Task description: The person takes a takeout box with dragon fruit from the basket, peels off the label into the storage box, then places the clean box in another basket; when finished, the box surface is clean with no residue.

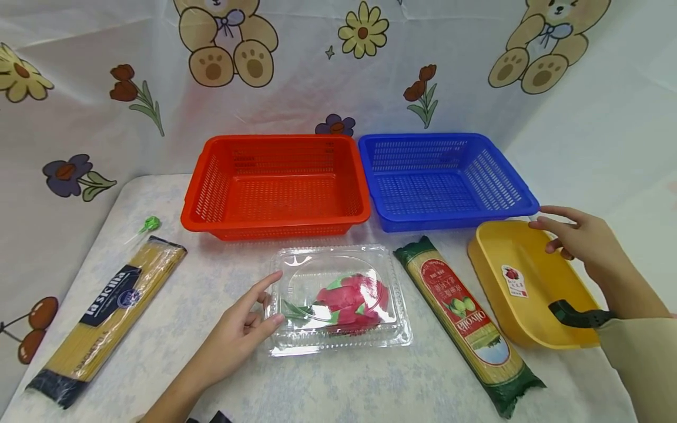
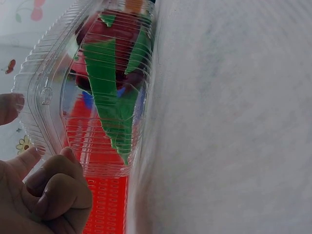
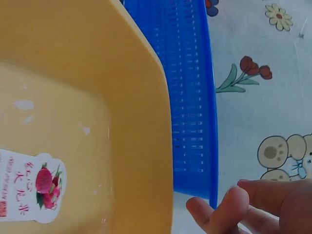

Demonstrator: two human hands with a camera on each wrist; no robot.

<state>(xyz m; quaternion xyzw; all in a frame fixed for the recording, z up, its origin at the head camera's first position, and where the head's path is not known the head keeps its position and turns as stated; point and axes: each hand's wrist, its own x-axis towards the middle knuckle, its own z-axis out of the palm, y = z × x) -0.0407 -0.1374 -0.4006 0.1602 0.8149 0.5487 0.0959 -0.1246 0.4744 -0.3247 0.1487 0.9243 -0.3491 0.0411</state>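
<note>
A clear plastic clamshell box [image 1: 301, 264] lies closed in the middle of the table, holding a pink dragon fruit [image 1: 351, 299] with green leaf tips. My left hand [image 1: 240, 326] is at its left side. Thumb and index finger, spread apart, touch the rim; in the left wrist view the other fingers [image 2: 63, 190] bend loosely close to the box wall. My right hand [image 1: 584, 241] hovers over the far right rim of a yellow tub [image 1: 560, 288], its fingertips near the corner of the blue basket [image 1: 449, 223]. Nothing shows between its loosely bent fingers.
A red basket [image 1: 275, 226] stands at the back, left of the blue one. Between box and tub lies a green-ended spaghetti packet [image 1: 465, 317]; another spaghetti packet [image 1: 111, 317] lies at left, below a green-wrapped lollipop [image 1: 151, 223]. A dragon fruit sticker [image 1: 514, 281] is inside the tub.
</note>
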